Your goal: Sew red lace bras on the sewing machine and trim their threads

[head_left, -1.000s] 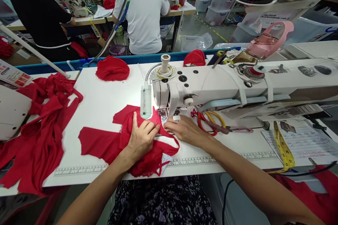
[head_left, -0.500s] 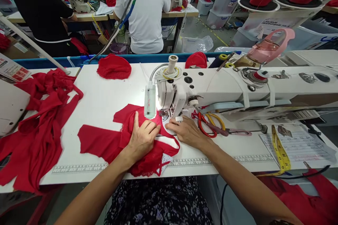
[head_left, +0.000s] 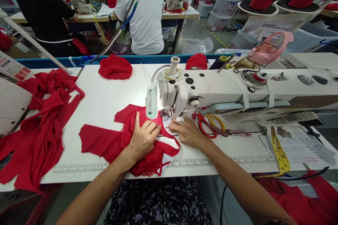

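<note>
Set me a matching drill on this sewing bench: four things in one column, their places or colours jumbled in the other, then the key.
Things
1. bottle
2. left hand
3. tape
4. right hand

Places and colours
A. resting on the red fabric
B. yellow, lying across the written sheet
C. just left of the scissors in the picture
D. pink, beyond the machine

Pairs: 1-D, 2-A, 3-B, 4-C
</note>
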A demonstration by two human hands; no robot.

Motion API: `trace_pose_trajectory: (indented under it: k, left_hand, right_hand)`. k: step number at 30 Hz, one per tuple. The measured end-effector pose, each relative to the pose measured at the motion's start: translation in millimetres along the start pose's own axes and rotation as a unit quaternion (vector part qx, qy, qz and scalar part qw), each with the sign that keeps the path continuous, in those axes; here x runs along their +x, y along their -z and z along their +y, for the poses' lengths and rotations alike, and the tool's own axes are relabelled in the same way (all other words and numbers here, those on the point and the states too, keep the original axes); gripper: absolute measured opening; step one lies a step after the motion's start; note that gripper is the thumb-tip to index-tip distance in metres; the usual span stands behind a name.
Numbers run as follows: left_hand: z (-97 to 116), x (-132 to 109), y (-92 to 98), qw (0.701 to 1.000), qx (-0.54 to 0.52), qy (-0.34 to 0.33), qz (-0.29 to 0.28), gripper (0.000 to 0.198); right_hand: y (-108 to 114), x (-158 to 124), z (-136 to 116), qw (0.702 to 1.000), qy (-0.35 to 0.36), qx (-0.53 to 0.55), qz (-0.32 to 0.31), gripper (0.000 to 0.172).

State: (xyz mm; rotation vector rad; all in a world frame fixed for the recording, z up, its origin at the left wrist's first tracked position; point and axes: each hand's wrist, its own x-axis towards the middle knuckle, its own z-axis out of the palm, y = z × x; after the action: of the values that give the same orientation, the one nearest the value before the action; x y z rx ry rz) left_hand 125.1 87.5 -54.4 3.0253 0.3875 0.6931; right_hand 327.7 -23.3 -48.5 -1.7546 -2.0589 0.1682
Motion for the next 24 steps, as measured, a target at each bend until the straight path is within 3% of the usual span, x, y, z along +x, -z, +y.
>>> trace_pose_trajectory:
  k: [4, 13, 18, 24]
  left_hand:
    - [1, 0, 1.2, 1.000, -0.002, -0.001, -0.001, 0.030]
    - [0, 0, 0.8, 1.000, 0.000, 0.002, -0.010, 0.030]
    - [0, -1, 1.1, 1.000, -0.009, 0.010, -0.012, 0.031]
    - [-1, -1, -1.9, 1.000, -0.013, 0.008, -0.007, 0.030]
  right_hand:
    - [-3, 0, 0, 0.997, -0.031, 0.057, 0.045, 0.024]
    - [-6, 2, -8, 0.999, -0.002, -0.004, 0.050, 0.018]
    - [-6, 1, -7, 0.997, -0.011, 0.022, 0.075, 0.013]
    - [-15, 8, -11, 0.999, -0.025, -0.026, 0.019, 0.026]
